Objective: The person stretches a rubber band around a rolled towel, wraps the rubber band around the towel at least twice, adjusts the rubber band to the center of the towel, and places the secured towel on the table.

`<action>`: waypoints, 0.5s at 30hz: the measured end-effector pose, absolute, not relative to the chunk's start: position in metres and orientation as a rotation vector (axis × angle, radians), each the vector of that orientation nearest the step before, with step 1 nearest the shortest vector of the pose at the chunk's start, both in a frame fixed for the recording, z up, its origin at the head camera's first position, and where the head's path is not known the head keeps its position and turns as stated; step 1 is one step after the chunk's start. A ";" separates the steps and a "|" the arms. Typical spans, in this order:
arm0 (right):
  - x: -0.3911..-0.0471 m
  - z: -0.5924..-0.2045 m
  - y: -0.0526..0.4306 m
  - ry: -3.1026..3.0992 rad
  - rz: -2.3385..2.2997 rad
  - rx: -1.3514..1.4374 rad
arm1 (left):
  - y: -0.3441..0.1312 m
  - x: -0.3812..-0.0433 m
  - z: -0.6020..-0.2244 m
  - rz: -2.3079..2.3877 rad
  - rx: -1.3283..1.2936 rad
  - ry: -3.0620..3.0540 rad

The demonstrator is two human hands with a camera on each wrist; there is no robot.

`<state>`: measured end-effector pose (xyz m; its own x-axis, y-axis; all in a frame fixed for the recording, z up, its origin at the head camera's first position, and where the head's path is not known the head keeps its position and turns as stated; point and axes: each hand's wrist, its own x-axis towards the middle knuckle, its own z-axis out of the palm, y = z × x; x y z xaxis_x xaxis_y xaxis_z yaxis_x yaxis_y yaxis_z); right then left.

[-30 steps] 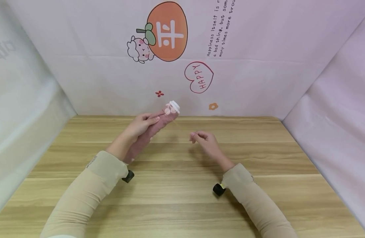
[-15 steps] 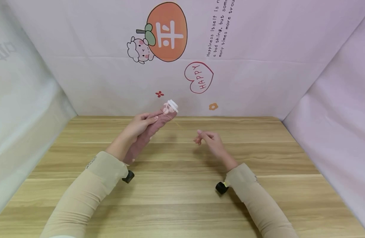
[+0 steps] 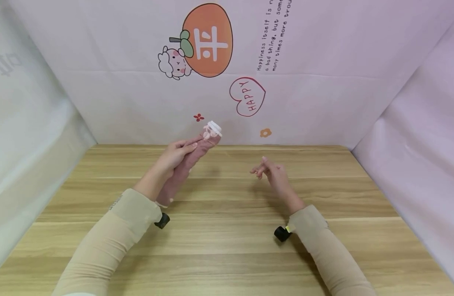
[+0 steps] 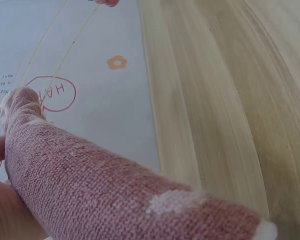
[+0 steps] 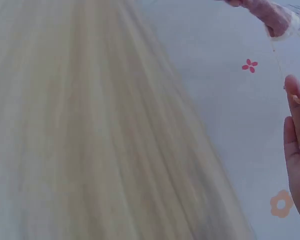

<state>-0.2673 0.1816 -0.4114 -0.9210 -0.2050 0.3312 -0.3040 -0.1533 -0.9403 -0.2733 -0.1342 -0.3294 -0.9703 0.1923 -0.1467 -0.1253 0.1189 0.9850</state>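
My left hand point(image 3: 173, 156) grips a long rolled pink cloth point(image 3: 180, 173) with pale spots and a white frilled end, held slantwise over the table. In the left wrist view its nubbly knit surface point(image 4: 90, 170) fills the foreground. Around its far end runs a thin yellow rubber band point(image 4: 73, 42), stretched out in two strands toward my right hand. Off to the right, my right hand point(image 3: 277, 176) has its fingers curled at the band's other end. In the right wrist view, the strand meets the fingertips point(image 5: 291, 84).
Below both hands lies a wood-grain table point(image 3: 219, 250). A white printed cloth backdrop point(image 3: 323, 98) rises at its far edge, and white cloth hangs on both sides. Black wrist cameras point(image 3: 162, 220) stick out from the sleeves.
My right hand has moved right, away from the pink cloth, drawing the rubber band out longer. My left hand has stayed nearly in place, with the cloth's white end tipped slightly up.
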 end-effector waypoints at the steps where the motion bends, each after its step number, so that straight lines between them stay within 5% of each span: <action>1: -0.269 -0.412 0.181 -1.908 2.340 0.623 | -0.132 -0.273 -0.329 1.960 0.052 2.139; 9: -0.270 -0.403 0.173 -1.421 2.835 0.752 | -0.118 -0.275 -0.327 2.041 0.020 2.072; 15: -0.269 -0.401 0.167 -1.214 3.006 0.581 | -0.113 -0.274 -0.328 2.057 0.002 2.050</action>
<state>-0.2687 0.1669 -0.4008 -0.9265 -0.2678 0.2642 0.0092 -0.7181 -0.6958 -0.2738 -0.1133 -0.3281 -0.9718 0.1677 -0.1656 -0.1662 0.0108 0.9860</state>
